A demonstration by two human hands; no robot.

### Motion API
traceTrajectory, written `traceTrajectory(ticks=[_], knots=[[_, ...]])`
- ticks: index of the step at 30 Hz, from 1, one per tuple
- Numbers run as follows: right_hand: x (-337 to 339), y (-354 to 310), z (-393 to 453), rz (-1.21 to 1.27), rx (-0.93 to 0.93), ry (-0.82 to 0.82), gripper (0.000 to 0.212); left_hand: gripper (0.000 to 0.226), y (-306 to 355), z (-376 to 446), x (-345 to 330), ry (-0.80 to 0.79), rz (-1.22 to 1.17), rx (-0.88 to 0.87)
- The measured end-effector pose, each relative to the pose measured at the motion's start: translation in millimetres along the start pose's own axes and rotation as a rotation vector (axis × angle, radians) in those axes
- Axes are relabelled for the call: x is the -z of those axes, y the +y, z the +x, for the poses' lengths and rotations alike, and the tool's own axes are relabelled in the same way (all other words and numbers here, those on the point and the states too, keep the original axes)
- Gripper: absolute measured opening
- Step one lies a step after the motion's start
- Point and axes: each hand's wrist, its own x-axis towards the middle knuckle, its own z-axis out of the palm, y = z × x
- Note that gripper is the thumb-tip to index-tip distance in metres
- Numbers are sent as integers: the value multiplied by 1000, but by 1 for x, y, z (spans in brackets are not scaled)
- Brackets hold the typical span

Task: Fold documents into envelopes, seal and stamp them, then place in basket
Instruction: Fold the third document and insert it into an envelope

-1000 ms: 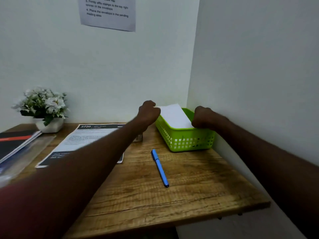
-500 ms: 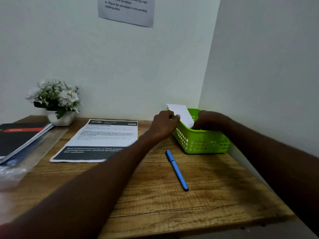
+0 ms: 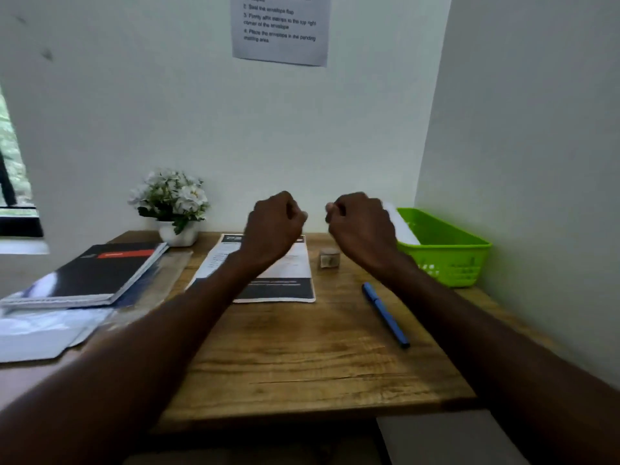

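Note:
A white envelope (image 3: 402, 226) lies inside the green basket (image 3: 466, 253) at the desk's back right corner. My left hand (image 3: 273, 224) and my right hand (image 3: 360, 223) hover above the desk, left of the basket, fingers curled and holding nothing. A printed document (image 3: 295, 276) with black bands lies flat under my left hand. A small stamp block (image 3: 329, 258) stands between the document and the basket. White envelopes (image 3: 37, 333) lie at the left edge.
A blue pen (image 3: 385, 313) lies on the wooden desk (image 3: 302, 357). A dark notebook (image 3: 100, 273) and clear sleeve sit at left, a white flower pot (image 3: 174, 209) at the back. Walls close in behind and at the right.
Both hands let go of the white envelope, which now lies in the basket, and drew back to the left. The view has swung left.

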Motion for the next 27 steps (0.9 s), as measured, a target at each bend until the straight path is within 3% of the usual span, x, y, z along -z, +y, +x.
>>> traceTrajectory(ticks=[5, 8, 12, 16, 21, 27], knots=[[-71, -40, -2, -22, 40, -323, 40, 41, -77, -17, 63, -35, 201, 19], [-109, -48, -6, -103, 84, -446, 41, 11, -109, -33, 73, -148, 245, 138], [-137, -40, -12, -256, 121, -562, 71, 41, -127, -34, 63, -284, 298, 129], [-135, -37, -13, -295, 147, -609, 83, 63, -124, -31, 51, -374, 507, 139], [-124, -37, -6, -309, 179, -658, 70, 85, -131, -31, 40, -389, 487, 191], [-114, -34, -6, -273, 181, -682, 68, 70, -123, -25, 47, -298, 293, 384]])
